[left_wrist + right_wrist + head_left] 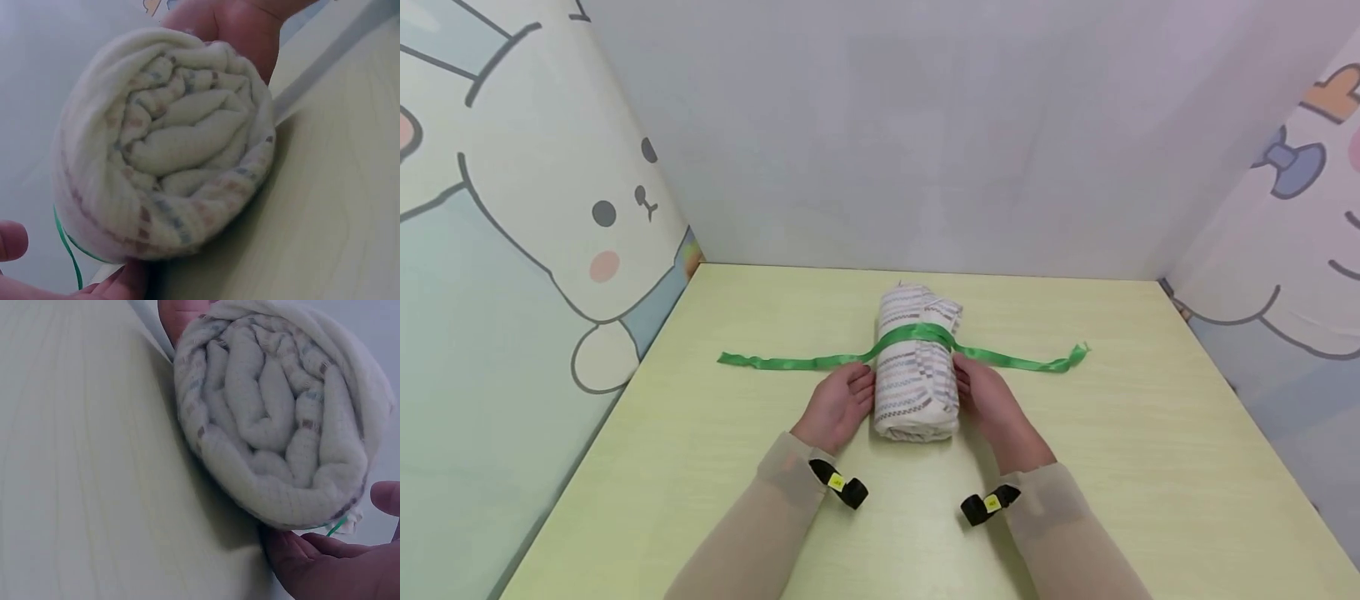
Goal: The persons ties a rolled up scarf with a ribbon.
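Observation:
A rolled towel [916,387], white with rows of small coloured checks, lies lengthwise on the table in the head view. A green ribbon [917,333] passes over its upper half, and its two tails stretch out left and right. My left hand [841,406] touches the roll's left side with extended fingers, just below the ribbon. On the opposite side my right hand [992,404] rests its fingertips against the towel. Both wrist views show the spiral end of the towel [187,137], with fingers at its lower edge and the thumb [386,497] held away from the cloth.
The pale yellow table [1150,433] carries the roll near its middle. A plain grey-white wall [925,150] stands behind it. Cartoon-printed panels [535,250] rise along both sides. Black wrist straps [838,483] with small cameras sit on both sleeves.

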`<state>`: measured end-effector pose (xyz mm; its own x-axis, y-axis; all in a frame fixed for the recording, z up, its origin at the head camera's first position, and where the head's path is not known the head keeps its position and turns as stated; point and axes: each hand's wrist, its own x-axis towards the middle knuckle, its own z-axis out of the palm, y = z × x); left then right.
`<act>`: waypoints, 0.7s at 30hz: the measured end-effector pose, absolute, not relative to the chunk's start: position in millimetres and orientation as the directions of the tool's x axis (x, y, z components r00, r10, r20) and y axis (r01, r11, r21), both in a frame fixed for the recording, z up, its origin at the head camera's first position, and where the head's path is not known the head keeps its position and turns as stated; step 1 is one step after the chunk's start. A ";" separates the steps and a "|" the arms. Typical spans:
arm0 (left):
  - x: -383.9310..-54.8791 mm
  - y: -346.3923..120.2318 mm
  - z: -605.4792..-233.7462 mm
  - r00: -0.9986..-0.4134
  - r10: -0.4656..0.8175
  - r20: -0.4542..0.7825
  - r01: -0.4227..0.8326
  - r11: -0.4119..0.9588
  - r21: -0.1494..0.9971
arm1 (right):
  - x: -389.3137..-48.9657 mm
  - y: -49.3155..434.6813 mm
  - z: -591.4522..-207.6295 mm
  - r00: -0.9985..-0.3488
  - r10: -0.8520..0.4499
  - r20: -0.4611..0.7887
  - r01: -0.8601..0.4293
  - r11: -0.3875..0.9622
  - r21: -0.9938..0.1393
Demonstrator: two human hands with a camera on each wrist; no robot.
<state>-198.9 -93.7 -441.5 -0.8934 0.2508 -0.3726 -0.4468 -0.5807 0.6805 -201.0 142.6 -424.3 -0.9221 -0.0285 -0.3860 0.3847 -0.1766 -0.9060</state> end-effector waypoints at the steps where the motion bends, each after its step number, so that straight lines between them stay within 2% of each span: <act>1: -200.2 -92.3 -441.6 -0.893 0.251 -0.374 -0.447 -0.593 0.669 | -202.1 141.4 -425.2 -0.915 -0.022 -0.404 0.399 -0.214 -0.892; 7: -210.8 -85.6 -444.8 -0.896 0.215 -0.390 -0.418 -0.707 0.571 | -209.6 136.1 -428.6 -0.889 0.005 -0.457 0.396 -0.494 -0.774; 12: -220.6 -79.6 -446.9 -0.917 0.092 -0.389 -0.321 -0.751 0.578 | -218.0 138.3 -431.2 -0.878 0.003 -0.479 0.351 -0.676 -0.648; 17: -228.4 -75.8 -447.7 -0.914 -0.033 -0.404 -0.253 -0.734 0.630 | -226.0 142.6 -430.9 -0.865 -0.003 -0.502 0.322 -0.771 -0.549; 21: -233.3 -74.6 -446.8 -0.920 -0.073 -0.385 -0.209 -0.741 0.638 | -232.0 144.7 -429.0 -0.855 0.007 -0.518 0.309 -0.797 -0.519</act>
<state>-233.3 -74.6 -446.8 -0.9198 -0.0731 -0.3855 -0.2086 -0.7410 0.6383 -232.0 144.7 -429.0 -0.8551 0.0068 -0.5185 0.3085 -0.7969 -0.5193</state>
